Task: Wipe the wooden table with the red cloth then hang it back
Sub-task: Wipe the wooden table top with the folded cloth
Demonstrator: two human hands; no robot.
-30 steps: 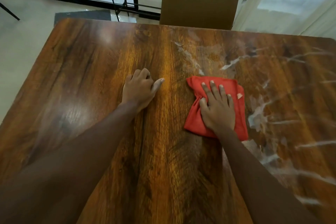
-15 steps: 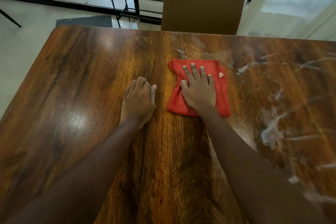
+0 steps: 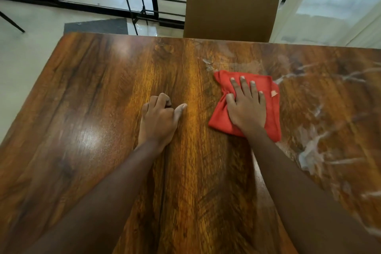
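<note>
The red cloth (image 3: 272, 109) lies bunched flat on the wooden table (image 3: 92, 109), right of centre. My right hand (image 3: 246, 107) presses down on it with fingers spread, palm over the cloth's middle. My left hand (image 3: 159, 119) rests on the bare wood to the left of the cloth, fingers curled under and thumb out, holding nothing. White smears (image 3: 313, 146) streak the table's right part, beside and beyond the cloth.
A brown padded chair (image 3: 233, 4) stands at the table's far edge. A black metal rack (image 3: 156, 0) and a dark floor mat (image 3: 97, 26) are on the floor beyond. White curtains (image 3: 340, 2) hang at the back right.
My right hand slid the cloth away from me across the table, then back a little to the right. My left hand stayed in place, its thumb now sticking out.
</note>
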